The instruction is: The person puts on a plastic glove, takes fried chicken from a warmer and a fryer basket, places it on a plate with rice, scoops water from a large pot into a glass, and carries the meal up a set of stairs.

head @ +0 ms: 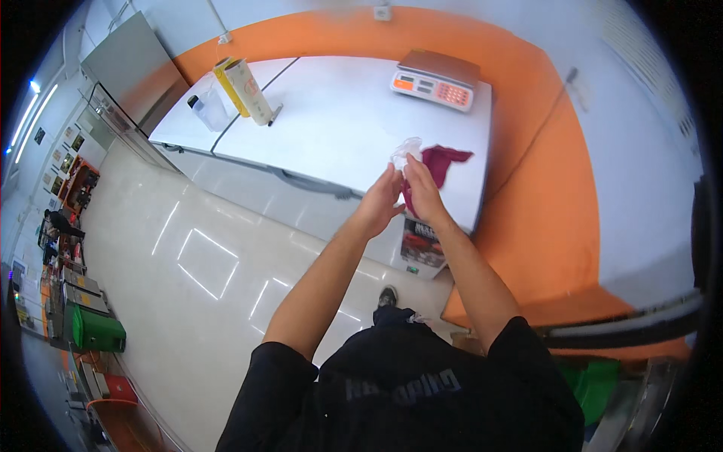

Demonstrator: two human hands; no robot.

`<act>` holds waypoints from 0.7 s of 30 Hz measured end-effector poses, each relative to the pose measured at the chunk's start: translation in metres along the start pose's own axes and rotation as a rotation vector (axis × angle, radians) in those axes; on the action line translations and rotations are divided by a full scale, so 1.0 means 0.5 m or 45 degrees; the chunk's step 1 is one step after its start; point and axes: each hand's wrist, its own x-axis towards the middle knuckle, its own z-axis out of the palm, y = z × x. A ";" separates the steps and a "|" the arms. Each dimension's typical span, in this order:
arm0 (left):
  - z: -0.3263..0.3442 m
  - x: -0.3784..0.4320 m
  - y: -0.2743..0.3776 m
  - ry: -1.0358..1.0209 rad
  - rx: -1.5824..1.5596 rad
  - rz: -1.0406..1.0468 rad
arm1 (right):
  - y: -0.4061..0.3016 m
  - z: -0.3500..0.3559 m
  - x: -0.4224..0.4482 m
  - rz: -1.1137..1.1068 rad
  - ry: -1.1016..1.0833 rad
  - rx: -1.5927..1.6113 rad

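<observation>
My left hand [377,204] and my right hand [425,189] are close together above the near right part of the white table [333,124]. At their fingertips is a crumpled piece of thin white material [408,149], paper or plastic film. The right fingers lie over it and seem to grip it. My left fingertips reach its lower left edge, the thumb held apart; their hold on it is unclear. A maroon cloth [443,163] is spread beside and partly behind my right hand, one end hanging near the table's front edge.
A digital scale [435,85] stands at the table's back right. Farther left are two upright rolls [248,93], a marker [275,114] and a clear plastic container [210,110]. A printed box [422,243] sits below the front edge. An orange-and-white wall [542,169] borders the right side.
</observation>
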 end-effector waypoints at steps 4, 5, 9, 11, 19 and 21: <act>-0.154 0.043 0.018 -0.071 0.597 -0.153 | 0.097 0.020 0.146 -0.072 -0.005 -0.492; -0.208 0.020 -0.003 -0.138 0.818 -0.242 | 0.081 0.041 0.139 0.007 -0.114 -0.520; -0.383 -0.121 -0.170 -0.317 1.140 -0.569 | 0.133 0.137 0.064 0.264 -0.737 -0.187; -0.407 -0.133 -0.146 -0.163 1.031 -0.656 | 0.193 0.175 -0.001 0.378 -1.327 -0.295; -0.575 -0.077 0.012 -0.346 0.851 -0.735 | 0.230 0.245 0.015 0.748 -1.232 -0.351; -0.619 -0.077 0.040 -0.429 0.805 -0.735 | 0.196 0.266 0.034 0.747 -1.221 -0.261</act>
